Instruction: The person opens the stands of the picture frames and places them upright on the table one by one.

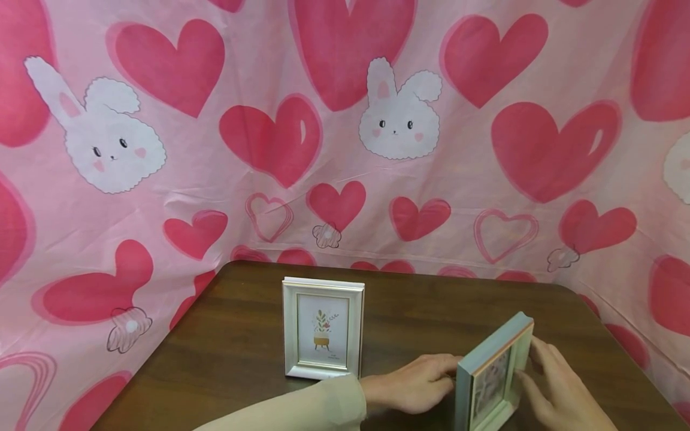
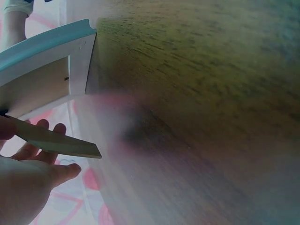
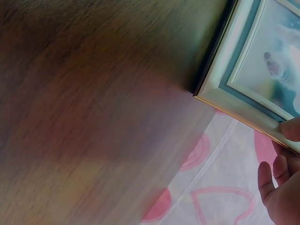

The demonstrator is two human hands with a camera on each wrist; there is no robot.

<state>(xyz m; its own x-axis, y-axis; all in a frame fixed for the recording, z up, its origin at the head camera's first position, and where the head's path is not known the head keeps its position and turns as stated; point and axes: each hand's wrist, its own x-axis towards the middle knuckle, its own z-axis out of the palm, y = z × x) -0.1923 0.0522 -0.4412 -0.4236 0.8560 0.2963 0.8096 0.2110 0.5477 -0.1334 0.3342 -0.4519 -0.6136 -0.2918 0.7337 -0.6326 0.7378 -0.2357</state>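
Note:
A light picture frame (image 1: pixel 487 380) with a blue-green outer edge stands turned sideways at the front right of the table. My right hand (image 1: pixel 563 389) grips its right side, the thumb on the front border in the right wrist view. Behind it is my left hand (image 1: pixel 412 383), its fingers at the frame's back. The left wrist view shows that hand pinching a flat support leg (image 2: pixel 61 143), which sticks out from the back panel (image 2: pixel 42 84). A pale animal picture (image 3: pixel 281 61) shows behind the frame's front.
A second white frame (image 1: pixel 290 329) with a potted-plant picture stands upright left of my hands. The brown wooden table (image 1: pixel 409 311) has rounded far corners. Pink cloth (image 1: pixel 345 161) printed with hearts and rabbits hangs around its back and sides.

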